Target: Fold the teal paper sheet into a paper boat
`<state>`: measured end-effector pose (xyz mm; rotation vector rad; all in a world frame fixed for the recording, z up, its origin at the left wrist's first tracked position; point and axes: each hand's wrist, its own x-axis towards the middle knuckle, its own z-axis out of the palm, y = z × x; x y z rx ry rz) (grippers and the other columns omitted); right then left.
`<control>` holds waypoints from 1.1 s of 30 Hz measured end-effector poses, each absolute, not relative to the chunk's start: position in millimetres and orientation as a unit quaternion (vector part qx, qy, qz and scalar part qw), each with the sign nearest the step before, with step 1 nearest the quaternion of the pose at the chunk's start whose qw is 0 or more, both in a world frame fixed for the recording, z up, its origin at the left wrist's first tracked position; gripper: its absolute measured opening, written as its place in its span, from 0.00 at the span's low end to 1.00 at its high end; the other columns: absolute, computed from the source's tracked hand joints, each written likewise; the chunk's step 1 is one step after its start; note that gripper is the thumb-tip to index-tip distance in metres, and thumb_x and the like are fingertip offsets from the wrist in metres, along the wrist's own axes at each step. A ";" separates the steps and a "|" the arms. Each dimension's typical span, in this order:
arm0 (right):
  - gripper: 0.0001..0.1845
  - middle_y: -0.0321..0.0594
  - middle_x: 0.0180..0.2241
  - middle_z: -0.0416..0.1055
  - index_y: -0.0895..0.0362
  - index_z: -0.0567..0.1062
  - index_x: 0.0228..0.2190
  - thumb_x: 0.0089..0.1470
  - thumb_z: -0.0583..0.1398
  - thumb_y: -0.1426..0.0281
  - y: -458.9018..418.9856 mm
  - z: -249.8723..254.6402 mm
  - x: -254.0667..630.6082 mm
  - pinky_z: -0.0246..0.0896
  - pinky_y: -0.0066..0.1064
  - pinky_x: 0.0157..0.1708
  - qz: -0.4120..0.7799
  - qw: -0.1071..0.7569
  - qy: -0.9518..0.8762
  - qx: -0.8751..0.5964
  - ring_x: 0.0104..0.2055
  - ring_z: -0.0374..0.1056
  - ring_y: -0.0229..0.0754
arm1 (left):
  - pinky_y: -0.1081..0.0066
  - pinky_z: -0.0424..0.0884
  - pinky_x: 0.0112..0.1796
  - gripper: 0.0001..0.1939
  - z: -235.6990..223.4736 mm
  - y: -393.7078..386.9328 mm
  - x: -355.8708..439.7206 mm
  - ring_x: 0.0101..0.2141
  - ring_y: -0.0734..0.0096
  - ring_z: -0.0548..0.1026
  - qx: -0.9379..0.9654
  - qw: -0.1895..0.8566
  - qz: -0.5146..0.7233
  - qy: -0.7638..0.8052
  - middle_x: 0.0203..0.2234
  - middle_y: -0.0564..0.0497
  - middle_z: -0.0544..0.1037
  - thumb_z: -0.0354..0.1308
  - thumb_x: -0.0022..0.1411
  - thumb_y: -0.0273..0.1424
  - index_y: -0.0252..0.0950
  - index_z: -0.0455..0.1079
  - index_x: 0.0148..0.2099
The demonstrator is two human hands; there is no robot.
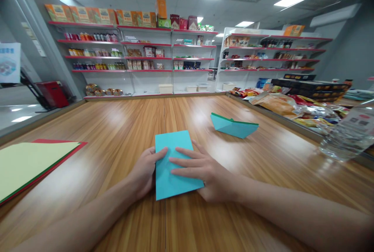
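A folded sheet of light-blue paper (169, 183) is held between my two hands above the wooden table (128, 123). My left hand (146, 170) grips its left edge, thumb on the front face and the other fingers behind. My right hand (204, 170) holds the right side, with several fingers laid across the front and the thumb out of sight behind the sheet. Beyond the right hand, a folded paper boat (235, 126), blue outside with a green rim, rests on the tabletop.
Yellow, green and red paper sheets (35, 162) lie stacked at the left. A clear plastic bottle (347, 135) stands at the right edge, near packaged snacks (280, 105) and black boxes (309, 87). Stocked shelves (149, 44) line the back.
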<state>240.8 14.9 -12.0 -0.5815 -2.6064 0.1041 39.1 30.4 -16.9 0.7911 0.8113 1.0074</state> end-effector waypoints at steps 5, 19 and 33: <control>0.20 0.35 0.53 0.67 0.52 0.71 0.47 0.54 0.52 0.78 9.2 -9.4 237.9 0.19 0.53 0.61 0.019 0.209 -0.960 -0.188 0.65 0.44 0.43 | 0.58 0.74 0.38 0.11 -15.3 29.8 40.1 0.35 0.56 0.78 0.340 0.701 0.500 0.377 0.37 0.37 0.79 0.57 0.60 0.31 0.28 0.71 0.42; 0.28 0.37 0.59 0.58 0.50 0.67 0.52 0.50 0.52 0.80 6.6 -8.1 236.8 0.26 0.57 0.60 0.021 0.208 -0.941 -0.265 0.64 0.44 0.47 | 0.57 0.72 0.41 0.13 -13.5 27.9 37.3 0.39 0.54 0.76 0.371 0.744 0.466 0.303 0.42 0.36 0.77 0.56 0.59 0.25 0.27 0.70 0.47; 0.33 0.42 0.61 0.54 0.48 0.62 0.57 0.50 0.54 0.80 12.8 -15.5 238.5 0.37 0.62 0.57 0.015 0.209 -0.914 -0.348 0.64 0.45 0.53 | 0.60 0.73 0.42 0.14 -17.4 28.4 40.6 0.37 0.56 0.78 0.355 0.758 0.463 0.292 0.40 0.35 0.78 0.59 0.55 0.22 0.25 0.71 0.46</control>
